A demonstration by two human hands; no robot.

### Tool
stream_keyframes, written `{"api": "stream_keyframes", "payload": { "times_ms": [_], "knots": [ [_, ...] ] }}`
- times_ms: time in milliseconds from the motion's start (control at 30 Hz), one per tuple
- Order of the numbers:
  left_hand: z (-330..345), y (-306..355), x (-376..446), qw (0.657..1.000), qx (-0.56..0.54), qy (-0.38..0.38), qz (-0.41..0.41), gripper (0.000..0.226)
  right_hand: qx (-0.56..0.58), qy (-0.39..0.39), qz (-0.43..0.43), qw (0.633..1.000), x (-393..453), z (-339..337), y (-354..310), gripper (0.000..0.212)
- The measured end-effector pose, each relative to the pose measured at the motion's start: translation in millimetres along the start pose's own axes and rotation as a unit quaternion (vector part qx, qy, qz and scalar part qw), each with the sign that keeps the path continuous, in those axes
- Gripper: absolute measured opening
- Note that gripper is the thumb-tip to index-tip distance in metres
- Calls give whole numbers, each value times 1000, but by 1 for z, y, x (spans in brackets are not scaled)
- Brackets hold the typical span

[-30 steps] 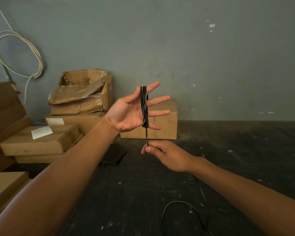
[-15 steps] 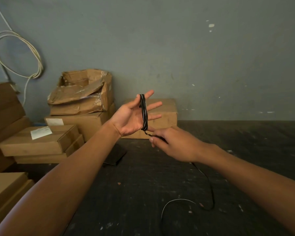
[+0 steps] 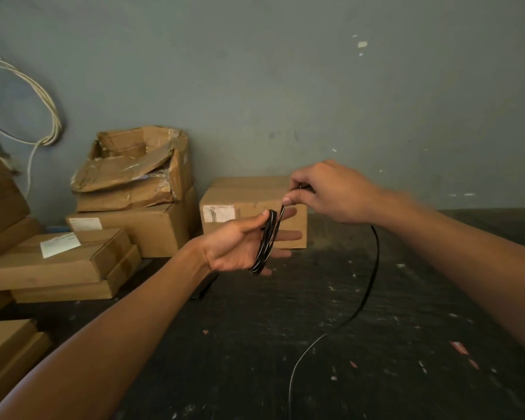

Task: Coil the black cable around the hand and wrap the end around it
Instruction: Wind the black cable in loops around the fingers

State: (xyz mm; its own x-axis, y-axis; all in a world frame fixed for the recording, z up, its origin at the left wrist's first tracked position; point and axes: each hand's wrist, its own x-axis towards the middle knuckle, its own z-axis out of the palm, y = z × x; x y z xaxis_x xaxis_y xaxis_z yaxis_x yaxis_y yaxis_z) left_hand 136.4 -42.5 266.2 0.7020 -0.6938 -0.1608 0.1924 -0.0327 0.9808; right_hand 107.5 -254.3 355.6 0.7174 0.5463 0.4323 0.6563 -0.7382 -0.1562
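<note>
Now our right hand (image 3: 334, 192), which half a second before sat low beside the left palm, had swung up above the fingers, pinching the cable (image 3: 373, 268) and carrying it over the top of the coil (image 3: 265, 241). Our left hand (image 3: 240, 244) stayed spread, fingers inside the loops, tipped flatter than before. That made one more turn. Slack trailed down onto the dark surface (image 3: 406, 344), so we judged several turns remained before wrapping the end.

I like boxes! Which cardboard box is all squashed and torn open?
The crumpled box on top of the stack by the wall, left of the left hand. Its flaps are bent and ripped; the other boxes look shut.
</note>
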Motion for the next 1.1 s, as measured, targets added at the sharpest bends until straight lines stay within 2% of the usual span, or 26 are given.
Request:
{"api": "stream_keyframes", "payload": {
  "times_ms": [167,333,633,833,1033,1100],
  "knots": [
    [7,-4,-5,997,1,-75,-34,52,-8,10,3,1000,6,-7,13,19],
    [17,1,-12,989,-9,-145,-37,58,50,11,3,999,7,0,27,20],
    [34,23,-14,964,-82,-247,57,54,185,20,10,983,-7,53,55,25],
    [37,39,-8,960,-98,-229,130,53,269,-27,-6,963,-32,101,29,23],
    [24,55,-8,957,-116,-187,189,51,235,-137,5,962,-52,123,-8,20],
    [19,58,-10,960,-121,-159,195,51,227,-146,4,963,-55,123,-17,22]
  ]
}}
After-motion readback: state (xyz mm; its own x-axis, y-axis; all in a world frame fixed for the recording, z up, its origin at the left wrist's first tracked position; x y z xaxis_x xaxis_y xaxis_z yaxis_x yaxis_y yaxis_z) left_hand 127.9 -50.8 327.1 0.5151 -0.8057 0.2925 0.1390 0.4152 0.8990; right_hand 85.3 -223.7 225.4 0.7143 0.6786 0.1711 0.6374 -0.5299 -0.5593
